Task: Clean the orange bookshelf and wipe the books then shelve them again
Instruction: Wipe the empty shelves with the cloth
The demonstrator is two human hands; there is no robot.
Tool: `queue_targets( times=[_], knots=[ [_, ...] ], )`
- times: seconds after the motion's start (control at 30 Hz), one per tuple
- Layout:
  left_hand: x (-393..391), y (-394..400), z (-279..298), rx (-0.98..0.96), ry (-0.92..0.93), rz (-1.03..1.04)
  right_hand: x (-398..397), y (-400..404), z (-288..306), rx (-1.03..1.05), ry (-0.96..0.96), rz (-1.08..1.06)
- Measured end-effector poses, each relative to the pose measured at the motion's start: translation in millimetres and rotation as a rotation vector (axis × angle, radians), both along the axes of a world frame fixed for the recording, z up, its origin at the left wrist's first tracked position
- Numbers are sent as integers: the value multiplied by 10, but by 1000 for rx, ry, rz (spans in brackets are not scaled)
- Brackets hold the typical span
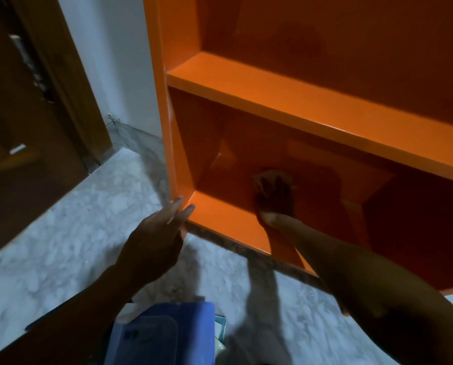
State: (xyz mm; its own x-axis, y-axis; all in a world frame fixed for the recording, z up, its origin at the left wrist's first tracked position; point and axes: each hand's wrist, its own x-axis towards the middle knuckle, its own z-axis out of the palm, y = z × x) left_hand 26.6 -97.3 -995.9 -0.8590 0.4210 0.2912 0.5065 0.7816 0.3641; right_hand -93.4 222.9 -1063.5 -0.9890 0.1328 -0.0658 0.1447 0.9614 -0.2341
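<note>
The orange bookshelf [285,101] fills the upper right, and its two visible compartments hold no books. My right hand [274,196] reaches deep into the lower compartment and presses a cloth [262,177] against the back wall; the cloth is dim and mostly hidden under my fingers. My left hand [162,225] is at the shelf's lower left front corner, fingers straight, tips touching the edge of the bottom board. A stack of blue books [162,333] lies on the floor below my arms.
A brown wooden door [30,127] stands at the left, beside a white wall [120,61]. The floor [62,246] is pale marble. A white and teal item [220,327] lies by the blue books.
</note>
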Motion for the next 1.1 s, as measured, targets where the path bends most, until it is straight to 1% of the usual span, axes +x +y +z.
queue_targets(
  times=[0.07, 0.13, 0.23, 0.3, 0.37, 0.43, 0.47, 0.53, 0.6, 0.63, 0.67, 0.7, 0.77, 0.8, 0.87, 0.93, 0.97, 1.0, 1.03, 1.1],
  knots=[
    [30, 9, 34, 75, 30, 31, -37, -186, -43, 26, 12, 104],
    [41, 52, 49, 133, 66, 44, 112, -457, 167, -2, 13, 223],
    [30, 117, 35, 192, 91, 53, 400, -754, 388, -161, 14, 354],
    [35, 140, 38, 255, 54, 80, 603, -854, 442, -182, 131, 480],
    [46, 139, 19, 255, 30, 81, 747, -838, 444, -210, 167, 658],
    [42, 121, 0, 213, 23, 83, 826, -825, 473, -337, 200, 760],
    [31, 116, 4, 198, 16, 90, 820, -838, 505, -415, 261, 739],
    [8, 99, 7, 184, 6, 95, 698, -854, 540, -568, 402, 562],
    [4, 74, 12, 169, 18, 90, 450, -909, 552, -565, 484, 372],
    [7, 59, 27, 161, 17, 96, 279, -918, 523, -575, 480, 332],
    [12, 43, 49, 150, 7, 107, 99, -938, 490, -624, 390, 295],
    [15, 26, 71, 137, -2, 115, -82, -955, 468, -524, 285, 280],
    [19, -3, 127, 103, -14, 113, -327, -1019, 407, -222, 107, 226],
    [16, -13, 154, 91, -17, 112, -402, -1058, 378, -117, 47, 232],
    [8, -21, 186, 84, -25, 121, -375, -1164, 385, -54, 2, 308],
    [2, -13, 211, 80, -58, 140, -208, -1250, 395, 21, 8, 373],
    [2, -5, 230, 69, -79, 154, -76, -1285, 401, 53, 54, 415],
    [4, 1, 250, 54, -96, 170, 67, -1331, 375, 20, 107, 440],
    [5, 7, 272, 42, -110, 181, 237, -1361, 391, -32, 202, 473],
    [22, 25, 332, 32, -126, 186, 564, -1448, 478, -186, 331, 454]
  ],
)
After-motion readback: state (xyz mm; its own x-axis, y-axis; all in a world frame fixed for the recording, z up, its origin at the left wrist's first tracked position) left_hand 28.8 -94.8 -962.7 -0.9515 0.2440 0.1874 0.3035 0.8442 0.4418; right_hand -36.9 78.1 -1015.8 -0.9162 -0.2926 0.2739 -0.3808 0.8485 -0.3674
